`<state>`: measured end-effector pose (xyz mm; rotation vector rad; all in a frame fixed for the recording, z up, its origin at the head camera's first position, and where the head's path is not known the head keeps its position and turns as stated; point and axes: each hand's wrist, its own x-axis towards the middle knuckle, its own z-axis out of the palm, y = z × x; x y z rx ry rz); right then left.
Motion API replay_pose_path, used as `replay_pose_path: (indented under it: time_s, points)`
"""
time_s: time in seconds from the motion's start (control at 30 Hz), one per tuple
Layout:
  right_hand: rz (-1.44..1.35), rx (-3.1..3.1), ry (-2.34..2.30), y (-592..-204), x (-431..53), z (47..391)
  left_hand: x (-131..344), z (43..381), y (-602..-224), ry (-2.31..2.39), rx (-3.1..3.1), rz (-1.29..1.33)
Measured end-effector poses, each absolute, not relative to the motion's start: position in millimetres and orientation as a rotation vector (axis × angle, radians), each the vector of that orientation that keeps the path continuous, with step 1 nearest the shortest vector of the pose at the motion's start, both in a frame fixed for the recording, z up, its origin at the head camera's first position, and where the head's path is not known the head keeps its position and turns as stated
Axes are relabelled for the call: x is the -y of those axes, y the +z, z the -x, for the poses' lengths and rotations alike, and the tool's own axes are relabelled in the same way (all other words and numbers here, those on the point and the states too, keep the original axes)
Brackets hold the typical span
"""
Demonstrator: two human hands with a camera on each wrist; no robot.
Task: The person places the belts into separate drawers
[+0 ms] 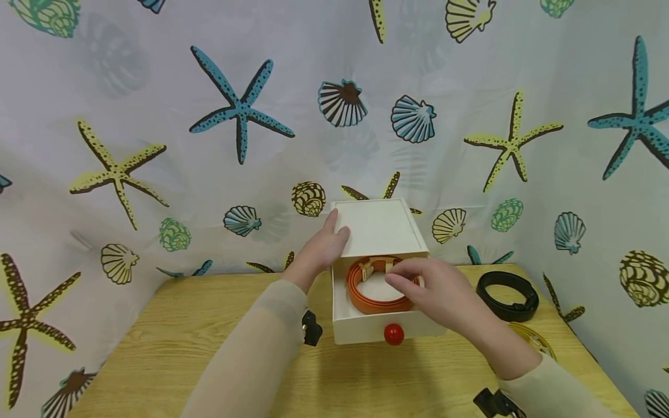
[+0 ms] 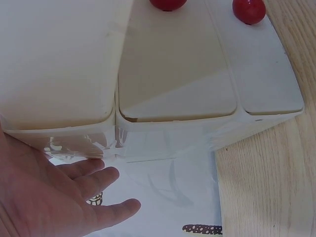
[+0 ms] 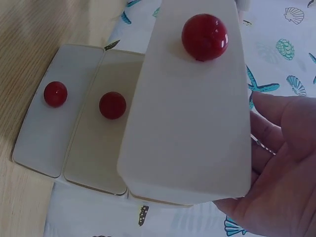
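Belt coil [image 1: 373, 306] in boxy drawer [image 1: 360, 331]

Cabinet [image 1: 378, 223] plain white, its open drawer [image 1: 360, 332] the same, knob [image 1: 394, 334] glossy red; two further knobs [image 3: 55, 94] also red. Coiled belt [image 1: 376, 306] inside: orange, buckle [image 1: 367, 270] gold-toned. Nearby, one black belt [image 1: 502, 312], one yellow [image 1: 528, 332]. Tabletop [image 1: 230, 325]: light tan wood grain. Hanging cloth [image 1: 292, 35]: whitish, printed with blue, yellow and brown starfish, and shells in blue, green, yellow, brown. Sleeves [image 1: 256, 348] cream.
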<state>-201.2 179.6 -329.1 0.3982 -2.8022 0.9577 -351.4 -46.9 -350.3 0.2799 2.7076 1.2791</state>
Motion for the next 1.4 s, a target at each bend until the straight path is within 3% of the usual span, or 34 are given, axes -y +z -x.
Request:
replay_pose_path:
  time_s: [0.47, 1.4]
  points:
    - [-0.416, 2.692, 1.235, -325.4, -185.9, 176.4, 46.7, 352.0, -353.3, 1.295, -2.713, -0.300]
    - [-0.269, 2.744, 1.286, -327.6, -193.5, 145.0, 47.7, 352.2, -353.4, 1.295, -2.709, -0.300]
